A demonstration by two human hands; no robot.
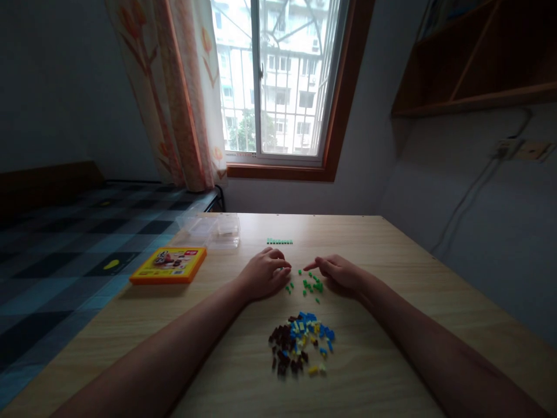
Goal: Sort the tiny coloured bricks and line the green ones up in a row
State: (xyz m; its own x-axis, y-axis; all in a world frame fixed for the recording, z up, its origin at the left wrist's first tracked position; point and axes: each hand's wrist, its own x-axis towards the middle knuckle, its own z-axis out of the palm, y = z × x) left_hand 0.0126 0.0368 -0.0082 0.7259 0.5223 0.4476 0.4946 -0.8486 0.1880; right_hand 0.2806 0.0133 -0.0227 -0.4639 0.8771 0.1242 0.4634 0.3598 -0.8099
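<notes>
My left hand (266, 274) rests low over the table, left of a loose group of small green building bricks (308, 284). Its fingers are loosely bent and apart, with a speck of green showing by the thumb. From the other side, my right hand (337, 273) points its index finger at a single green brick (300, 271), the remaining fingers curled in. I see nothing held in it. Beyond both hands runs a short straight row of green bricks (279, 241). Closer to me lies a mixed pile of brown, blue, yellow and cream bricks (300, 337).
On the left of the wooden table (391, 348) lies a yellow-orange box (169, 265). Behind it stand clear plastic containers (211, 229). A bed with a checked cover (78, 255) adjoins the left side. A window (278, 81) and a curtain (174, 87) are ahead.
</notes>
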